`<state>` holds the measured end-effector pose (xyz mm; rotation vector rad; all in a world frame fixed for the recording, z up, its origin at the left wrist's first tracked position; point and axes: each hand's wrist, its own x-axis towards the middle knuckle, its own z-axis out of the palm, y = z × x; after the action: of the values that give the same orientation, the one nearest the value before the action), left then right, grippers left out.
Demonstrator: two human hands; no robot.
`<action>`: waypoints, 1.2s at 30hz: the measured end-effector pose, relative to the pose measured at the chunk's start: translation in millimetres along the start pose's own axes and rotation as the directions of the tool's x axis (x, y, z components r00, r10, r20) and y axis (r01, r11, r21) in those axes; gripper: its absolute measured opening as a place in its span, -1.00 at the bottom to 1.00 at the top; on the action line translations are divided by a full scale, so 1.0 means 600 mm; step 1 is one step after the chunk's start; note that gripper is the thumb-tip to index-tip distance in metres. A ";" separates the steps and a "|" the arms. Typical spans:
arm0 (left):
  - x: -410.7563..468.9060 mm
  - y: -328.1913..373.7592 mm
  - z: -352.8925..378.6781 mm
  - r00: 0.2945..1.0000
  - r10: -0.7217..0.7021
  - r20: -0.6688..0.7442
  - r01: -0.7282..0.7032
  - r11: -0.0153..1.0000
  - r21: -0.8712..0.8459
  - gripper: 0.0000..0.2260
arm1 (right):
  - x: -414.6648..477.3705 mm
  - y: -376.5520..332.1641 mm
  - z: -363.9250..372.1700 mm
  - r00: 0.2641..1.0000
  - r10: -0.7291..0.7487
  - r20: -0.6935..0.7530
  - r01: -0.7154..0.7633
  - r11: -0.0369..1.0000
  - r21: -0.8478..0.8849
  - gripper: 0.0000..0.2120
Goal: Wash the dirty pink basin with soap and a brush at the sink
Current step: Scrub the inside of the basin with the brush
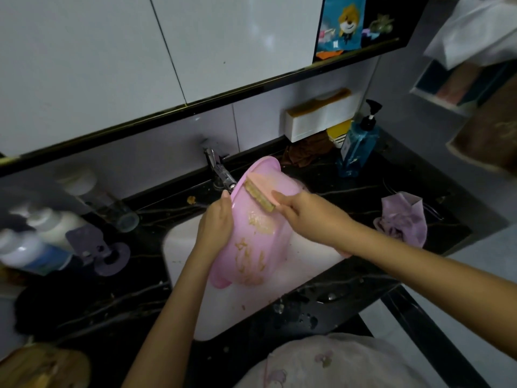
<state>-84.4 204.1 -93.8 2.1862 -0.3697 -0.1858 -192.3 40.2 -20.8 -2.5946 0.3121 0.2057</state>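
Caught mid-scrub, judged early to halfway. Gripped pink basin [240, 219] by its left rim with left hand [216, 219], fingers curled round the edge, thumb tip up on the rim. Held it tilted nearly on edge, low end down in white sink [184, 247], top rim touching or just beside the faucet [221, 172]. Held pink-backed brush [260, 196] in right hand [307, 217], fingers closed round its near end, bristles pressed on the upper inner wall. Saw yellowish-brown grime smeared across middle and lower inside; judged most scrubbing and the rinse as left to do. Spotted no foam; could not tell whether soap was on or water running. Noted blue pump bottle [358, 144] back right on black counter [112, 303], well apart from both hands, possibly the soap. Noted purple cloth [402, 219] right of sink, brown cloth [305, 151] behind basin, glass [123, 217] and white bottles [53, 225] at left. Saw droplets on counter's near edge. Judged faucet spout as crowding the basin's top rim, leaving little room for upward strokes
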 end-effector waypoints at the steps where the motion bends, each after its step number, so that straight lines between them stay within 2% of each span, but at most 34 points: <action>1: -0.001 0.000 -0.001 1.000 -0.003 -0.008 0.003 1.000 -0.006 -0.54 | -0.008 -0.006 0.006 0.999 -0.038 0.010 0.039 0.994 -0.100 -0.59; 3: -0.013 -0.002 -0.006 0.999 -0.002 -0.051 0.002 1.000 -0.003 -0.63 | -0.013 -0.009 0.015 0.996 -0.086 -0.008 0.079 0.947 -0.310 -0.55; 5: -0.041 -0.019 -0.012 0.989 0.026 -0.144 -0.027 1.000 -0.008 -0.75 | -0.006 -0.008 0.017 0.997 -0.072 -0.039 0.054 0.932 -0.358 -0.52; 7: -0.077 -0.055 -0.010 0.971 0.033 -0.236 -0.035 0.999 -0.004 -0.74 | 0.008 -0.001 0.019 0.996 -0.057 -0.068 0.029 0.931 -0.364 -0.50; 9: -0.110 -0.103 0.005 0.976 -0.004 -0.216 -0.002 1.000 -0.029 -0.70 | 0.021 0.008 0.022 0.993 -0.057 -0.102 0.016 0.933 -0.359 -0.50; 11: -0.130 -0.133 0.017 0.977 -0.089 -0.195 0.062 0.988 -0.139 -0.70 | 0.028 0.014 0.025 0.990 -0.061 -0.127 0.016 0.944 -0.329 -0.51; 13: -0.130 -0.127 0.018 0.967 -0.120 -0.224 0.082 0.982 -0.172 -0.70 | 0.031 0.020 0.028 0.988 -0.046 -0.149 0.007 0.967 -0.255 -0.54; 17: -0.088 -0.062 0.005 0.963 -0.060 -0.264 0.032 0.993 -0.109 -0.69 | 0.032 0.022 0.037 0.980 0.037 -0.195 -0.046 0.998 -0.040 -0.56; 21: -0.059 -0.041 0.005 0.971 0.037 -0.236 -0.040 0.999 -0.007 -0.69 | -0.020 0.009 0.070 0.980 -0.188 -0.070 0.175 0.972 -0.156 -0.53; 22: -0.055 -0.043 0.005 0.973 0.033 -0.230 -0.036 0.999 -0.009 -0.70 | -0.021 0.020 0.061 0.980 -0.195 -0.050 0.180 0.960 -0.214 -0.53; 24: -0.047 -0.044 0.003 0.974 0.040 -0.223 -0.044 0.999 -0.014 -0.71 | 0.010 0.055 0.031 0.991 -0.079 -0.108 0.047 0.961 -0.273 -0.54; 26: -0.036 -0.044 0.006 0.978 0.054 -0.200 -0.056 0.998 0.000 -0.67 | 0.046 0.069 0.017 0.975 0.093 -0.201 -0.116 0.988 -0.106 -0.56; 27: -0.032 -0.042 0.007 0.979 0.061 -0.192 -0.060 0.998 0.011 -0.64 | 0.051 0.063 0.024 0.969 0.123 -0.215 -0.131 0.991 -0.024 -0.56; 29: -0.023 -0.038 0.006 0.980 0.064 -0.186 -0.061 0.998 0.022 -0.62 | 0.038 0.043 0.054 0.982 0.021 -0.189 -0.024 1.000 -0.017 -0.55; 31: -0.016 -0.042 0.000 0.982 0.062 -0.181 -0.058 0.998 0.027 -0.63 | -0.005 0.040 0.072 0.974 -0.192 -0.123 0.177 0.976 -0.128 -0.54; 32: -0.014 -0.043 -0.003 0.983 0.056 -0.178 -0.053 0.998 0.022 -0.63 | -0.017 0.051 0.069 0.966 -0.240 -0.098 0.217 0.955 -0.201 -0.52; 34: -0.012 -0.041 -0.003 0.985 0.040 -0.167 -0.039 0.999 0.010 -0.62 | -0.001 0.083 0.047 0.983 -0.140 -0.122 0.105 0.961 -0.255 -0.54; 36: -0.014 -0.030 0.006 0.987 0.060 -0.149 -0.059 0.998 0.008 -0.59 | 0.040 0.088 0.030 0.978 0.035 -0.206 -0.061 0.990 -0.124 -0.55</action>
<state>-89.5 214.2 -110.3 2.1739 -0.3507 0.0118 -184.4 0.4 -66.2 -2.7446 0.4487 -0.0249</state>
